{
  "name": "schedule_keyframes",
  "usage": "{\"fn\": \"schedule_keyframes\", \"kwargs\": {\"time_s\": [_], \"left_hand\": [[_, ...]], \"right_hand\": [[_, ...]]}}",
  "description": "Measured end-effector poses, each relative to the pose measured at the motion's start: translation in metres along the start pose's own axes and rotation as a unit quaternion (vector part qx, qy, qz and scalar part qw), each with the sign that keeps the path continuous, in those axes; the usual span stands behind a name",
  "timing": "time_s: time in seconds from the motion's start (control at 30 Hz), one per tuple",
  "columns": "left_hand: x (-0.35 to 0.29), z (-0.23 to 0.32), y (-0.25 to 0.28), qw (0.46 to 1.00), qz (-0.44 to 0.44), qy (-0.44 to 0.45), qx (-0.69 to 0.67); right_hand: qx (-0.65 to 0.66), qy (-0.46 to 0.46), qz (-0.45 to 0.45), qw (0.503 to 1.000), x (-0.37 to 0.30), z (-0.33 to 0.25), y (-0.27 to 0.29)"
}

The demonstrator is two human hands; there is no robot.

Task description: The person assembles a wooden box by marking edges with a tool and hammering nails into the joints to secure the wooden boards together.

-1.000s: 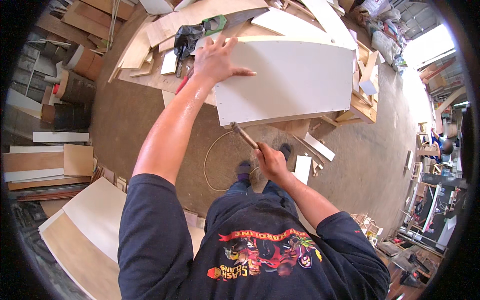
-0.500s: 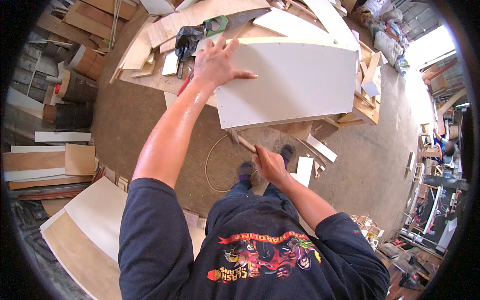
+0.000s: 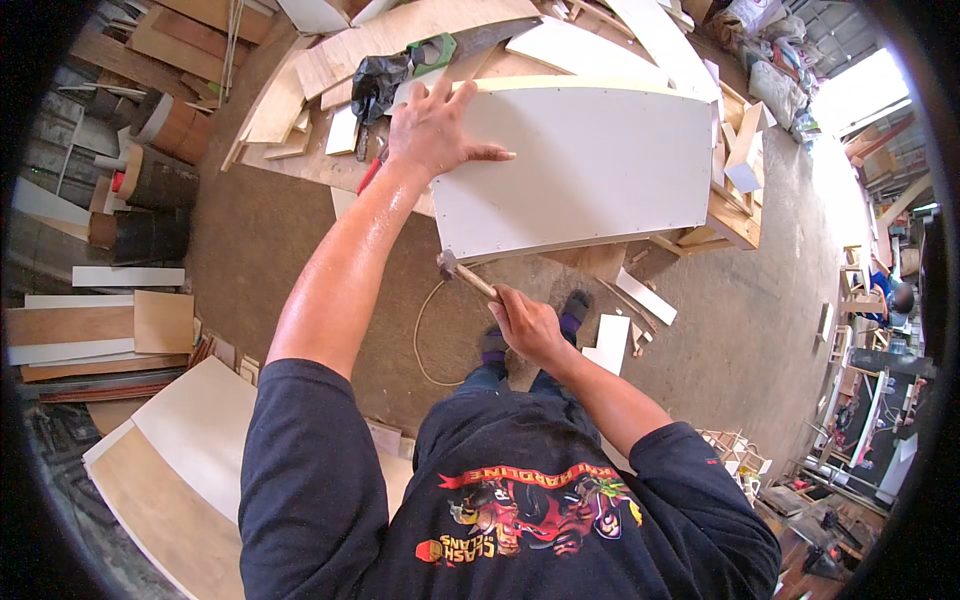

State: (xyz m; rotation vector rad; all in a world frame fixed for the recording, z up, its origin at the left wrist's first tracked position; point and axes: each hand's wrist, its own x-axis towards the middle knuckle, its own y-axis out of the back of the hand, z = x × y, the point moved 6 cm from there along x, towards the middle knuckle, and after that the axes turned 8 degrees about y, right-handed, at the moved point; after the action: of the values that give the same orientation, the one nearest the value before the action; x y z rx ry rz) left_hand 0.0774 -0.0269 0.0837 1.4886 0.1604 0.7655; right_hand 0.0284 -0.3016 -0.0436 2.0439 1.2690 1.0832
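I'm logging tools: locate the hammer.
In the head view, the hammer is in the right hand, its head below the lower-left corner of the white panel.

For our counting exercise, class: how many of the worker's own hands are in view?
2: the left hand is spread at the far-left corner of the white panel; the right hand holds the hammer. Neither is hidden.

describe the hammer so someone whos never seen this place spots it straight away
Find the large white panel in the upper middle, with the left hand spread at its upper left corner. The hammer is just below its lower left corner, gripped by the right hand. Unlike the broad panel, it is slim, with a dark head on a wooden handle.
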Motion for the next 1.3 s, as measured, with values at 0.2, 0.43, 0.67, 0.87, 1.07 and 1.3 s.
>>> {"fn": "schedule_keyframes", "kwargs": {"time_s": [0.2, 0.43, 0.67, 0.87, 1.07, 1.3], "left_hand": [[-0.001, 0.001, 0.000, 1.000, -0.017, 0.004, 0.000], [-0.002, 0.001, 0.002, 1.000, -0.014, 0.003, -0.016], [0.000, 0.000, -0.002, 0.999, -0.033, 0.003, 0.007], [0.000, 0.000, -0.001, 0.999, -0.035, 0.007, -0.003], [0.001, 0.001, 0.000, 1.000, -0.026, 0.007, -0.010], [0.000, 0.002, 0.002, 0.999, -0.037, 0.010, -0.009]], "right_hand": [[-0.019, -0.035, -0.055, 0.998, 0.006, 0.007, -0.007], [0.054, 0.049, 0.049, 0.996, 0.008, -0.007, 0.007], [0.025, -0.008, -0.012, 1.000, 0.005, 0.008, -0.003], [0.030, -0.013, 0.023, 0.999, 0.018, 0.004, -0.003], [0.015, 0.016, 0.038, 0.999, 0.043, 0.005, 0.003], [0.014, 0.012, 0.055, 0.998, 0.032, 0.009, -0.003]]}}
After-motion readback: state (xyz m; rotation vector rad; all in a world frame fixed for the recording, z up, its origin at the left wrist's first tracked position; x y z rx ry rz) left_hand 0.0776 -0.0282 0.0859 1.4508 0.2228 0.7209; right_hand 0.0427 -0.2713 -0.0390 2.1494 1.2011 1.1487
